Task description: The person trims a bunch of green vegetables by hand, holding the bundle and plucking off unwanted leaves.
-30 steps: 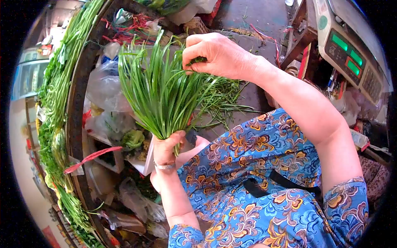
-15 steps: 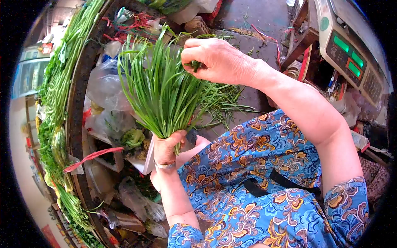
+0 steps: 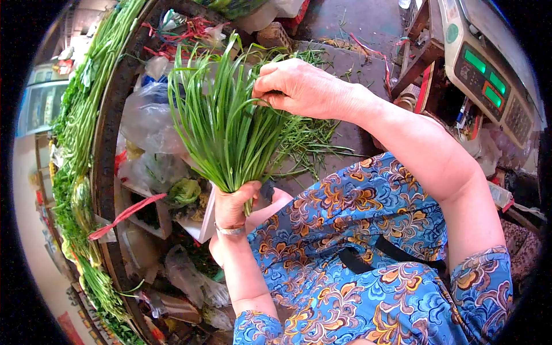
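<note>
A thick bunch of garlic chives [image 3: 224, 126] fans upward, its long flat green leaves spread and its stem ends gathered at the bottom. My left hand [image 3: 233, 207], with a band at the wrist, is closed around those stem ends. At the upper right side of the bunch, my right hand [image 3: 307, 86] is pinched on a chive leaf; the fingertips are partly turned away. Loose chive scraps [image 3: 310, 146] lie on the dark surface behind and below my right hand.
A digital scale [image 3: 489, 75] with lit green displays stands at the right. Clear plastic bags [image 3: 149, 121] and a cut cabbage [image 3: 184, 192] lie left of the bunch. Long green vegetables [image 3: 98, 80] line the shelf along the left. Red ties [image 3: 192, 29] lie at the top.
My right hand has turned slightly and closed in on the leaves; the dark green bits seen in its fingers before are out of sight. The bunch has shifted a little to the right.
</note>
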The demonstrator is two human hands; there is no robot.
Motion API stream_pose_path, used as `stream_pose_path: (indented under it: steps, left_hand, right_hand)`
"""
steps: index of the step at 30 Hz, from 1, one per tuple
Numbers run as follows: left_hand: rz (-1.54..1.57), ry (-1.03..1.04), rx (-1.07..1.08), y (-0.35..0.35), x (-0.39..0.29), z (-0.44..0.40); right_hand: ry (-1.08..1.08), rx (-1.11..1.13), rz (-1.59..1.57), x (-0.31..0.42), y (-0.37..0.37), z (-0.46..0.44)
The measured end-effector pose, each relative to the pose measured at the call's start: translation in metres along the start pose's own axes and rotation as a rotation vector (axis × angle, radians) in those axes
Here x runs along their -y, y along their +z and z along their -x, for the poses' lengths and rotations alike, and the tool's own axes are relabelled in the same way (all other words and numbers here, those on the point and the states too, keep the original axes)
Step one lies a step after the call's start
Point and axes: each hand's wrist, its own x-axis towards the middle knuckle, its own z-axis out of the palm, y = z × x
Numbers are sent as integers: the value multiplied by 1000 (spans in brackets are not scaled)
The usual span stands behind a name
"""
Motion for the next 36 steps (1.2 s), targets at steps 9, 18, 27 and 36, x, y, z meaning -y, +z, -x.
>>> stream_pose_path:
  steps: [9,18,27,36]
  left_hand:
    - [-36,3,9,3,-4,3]
    - [-17,29,10,-5,-3,8]
    - [-56,42,22,0,-5,7]
    - [-48,-23,45,-9,0,7]
  right_hand:
    - [254,-312,-18,-5,-15,-10]
    - [268,-253,577,-16,-43,8]
    - [166,-192,194,-10,-33,1]
    - [200,-289,-82,-17,-28,-6]
